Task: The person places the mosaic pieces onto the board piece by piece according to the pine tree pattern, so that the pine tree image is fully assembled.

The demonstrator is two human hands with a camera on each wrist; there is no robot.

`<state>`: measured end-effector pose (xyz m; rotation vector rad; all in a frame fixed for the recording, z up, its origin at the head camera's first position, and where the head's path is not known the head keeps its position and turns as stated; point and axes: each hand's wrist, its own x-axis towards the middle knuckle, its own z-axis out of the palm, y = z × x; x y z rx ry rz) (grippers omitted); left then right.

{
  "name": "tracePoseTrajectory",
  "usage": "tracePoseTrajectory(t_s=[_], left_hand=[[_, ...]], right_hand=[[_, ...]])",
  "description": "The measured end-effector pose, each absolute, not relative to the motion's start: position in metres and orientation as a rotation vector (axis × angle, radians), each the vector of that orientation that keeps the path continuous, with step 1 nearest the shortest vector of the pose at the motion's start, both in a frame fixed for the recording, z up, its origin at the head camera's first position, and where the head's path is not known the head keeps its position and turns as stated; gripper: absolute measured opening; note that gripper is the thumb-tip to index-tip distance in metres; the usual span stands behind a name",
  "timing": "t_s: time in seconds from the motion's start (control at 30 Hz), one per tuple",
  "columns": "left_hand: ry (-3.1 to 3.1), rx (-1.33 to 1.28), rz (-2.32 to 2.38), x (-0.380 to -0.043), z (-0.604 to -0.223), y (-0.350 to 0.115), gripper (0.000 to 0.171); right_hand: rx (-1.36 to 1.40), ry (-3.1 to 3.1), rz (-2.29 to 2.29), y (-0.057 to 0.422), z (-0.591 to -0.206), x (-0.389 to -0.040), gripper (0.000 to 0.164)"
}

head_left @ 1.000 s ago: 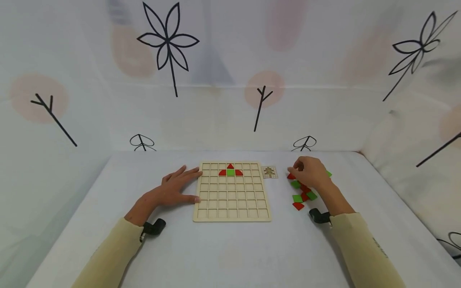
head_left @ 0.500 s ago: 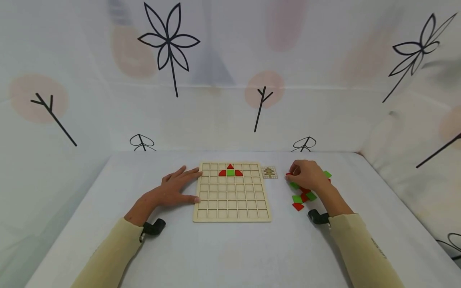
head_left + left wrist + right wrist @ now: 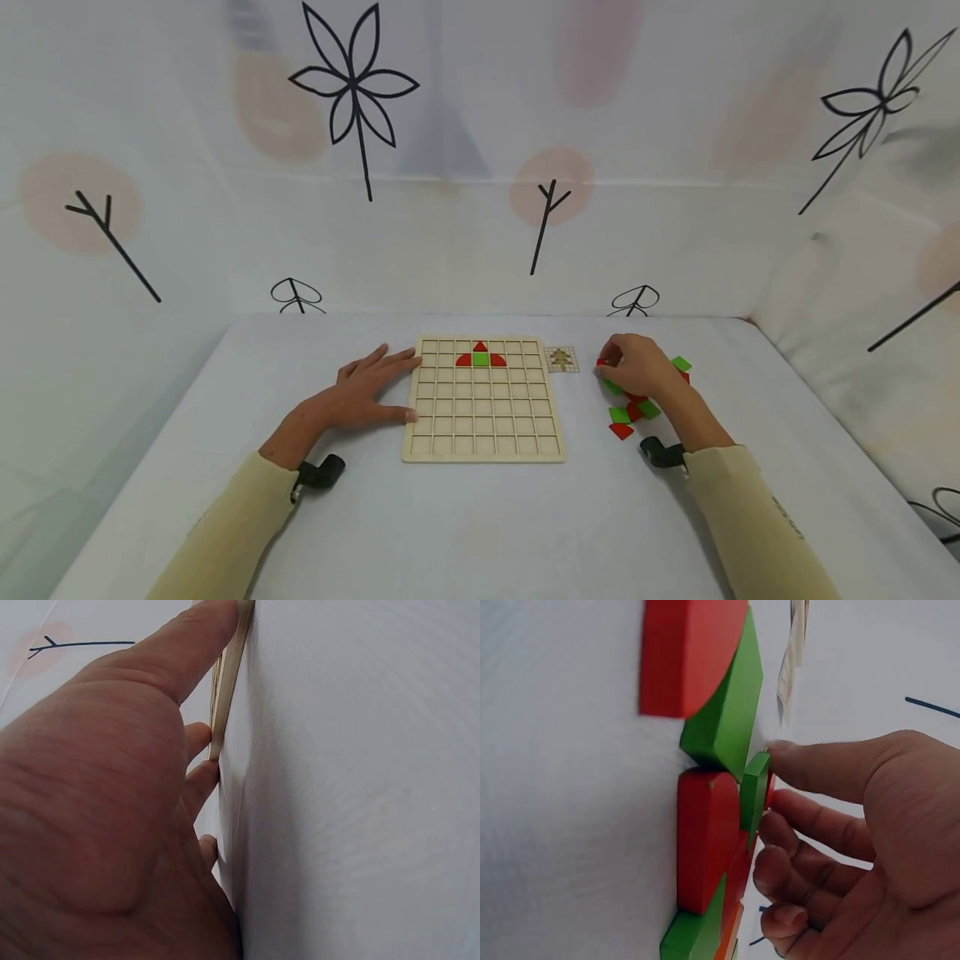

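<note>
My left hand (image 3: 363, 397) lies spread along the left edge of a pale wooden grid board (image 3: 482, 427), thumb and fingertips touching its rim. Set in the board's top rows are a red triangle (image 3: 480, 346), a green square (image 3: 481, 360) and a red quarter-round piece on each side of it. Over a loose group of red and green tiles, my right hand (image 3: 637, 367) pinches a red tile (image 3: 770, 789) between thumb and index finger. Most of that tile is hidden by the fingers. Beneath it in the right wrist view stands a green tile (image 3: 754, 787).
A small card (image 3: 561, 359) with a tree pattern on a grid lies against the board's right side. Several tiles, among them a red one (image 3: 621, 431) and a green one (image 3: 681, 363), are scattered around the right hand. Patterned cloth (image 3: 450, 250) hangs behind the white table.
My right hand has lowered slightly toward the near side and closed its fingertips on the red tile, exposing a green tile behind it. The left hand and the board stay put.
</note>
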<state>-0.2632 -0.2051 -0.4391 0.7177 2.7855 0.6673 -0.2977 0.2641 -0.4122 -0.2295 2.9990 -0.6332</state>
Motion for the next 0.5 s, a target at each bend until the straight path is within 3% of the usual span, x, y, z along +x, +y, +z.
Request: tracePoseTrajectory(t_s=[0.2,0.5], left_hand=[[2.785,0.720,0.666,-0.2639,-0.4405,-0.2053,0.096],[2.799,0.726,0.653,-0.2634,-0.4411,-0.2055,0.095]], right_hand=[[-0.257,2.995,-0.624,0.2636,-0.4120,-0.2983,0.024],[-0.228,2.958,-0.679,0.2676,-0.4160,-0.3009,0.029]])
